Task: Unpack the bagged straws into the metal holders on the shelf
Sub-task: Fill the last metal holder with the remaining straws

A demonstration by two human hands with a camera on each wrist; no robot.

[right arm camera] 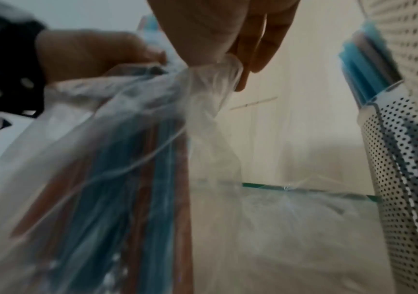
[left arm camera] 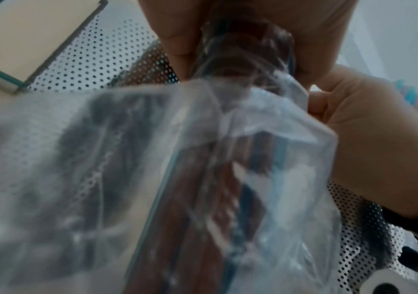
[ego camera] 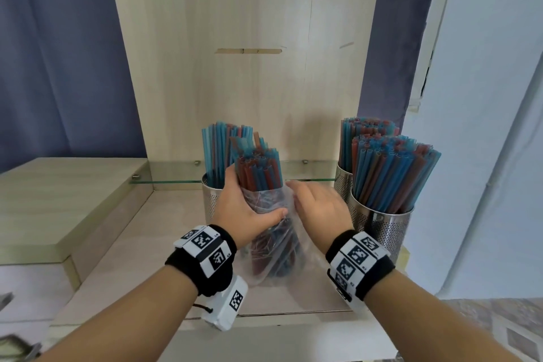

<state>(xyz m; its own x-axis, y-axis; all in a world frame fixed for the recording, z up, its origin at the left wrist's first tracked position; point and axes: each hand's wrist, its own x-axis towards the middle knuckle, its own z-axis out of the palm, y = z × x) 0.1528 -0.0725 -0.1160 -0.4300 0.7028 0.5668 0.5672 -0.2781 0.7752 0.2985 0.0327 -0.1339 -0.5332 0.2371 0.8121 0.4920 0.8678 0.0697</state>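
Observation:
A bundle of blue and red straws (ego camera: 260,172) stands half out of a clear plastic bag (ego camera: 276,247) in front of me. My left hand (ego camera: 244,209) grips the bundle through the bag's upper part, thumb across the front. My right hand (ego camera: 317,206) pinches the bag's rim (right arm camera: 218,67) beside the bundle. Behind the bundle stands a perforated metal holder (ego camera: 210,200) partly filled with straws. Two fuller holders (ego camera: 382,226) stand at the right. The left wrist view shows the bundle (left arm camera: 240,49) between my fingers and the bag (left arm camera: 265,159) hanging below.
A glass shelf (ego camera: 173,178) runs across the back above the wooden surface (ego camera: 164,232). A raised wooden block (ego camera: 58,197) sits at the left. A white wall (ego camera: 484,156) closes the right side. The wooden back panel (ego camera: 249,38) rises behind the holders.

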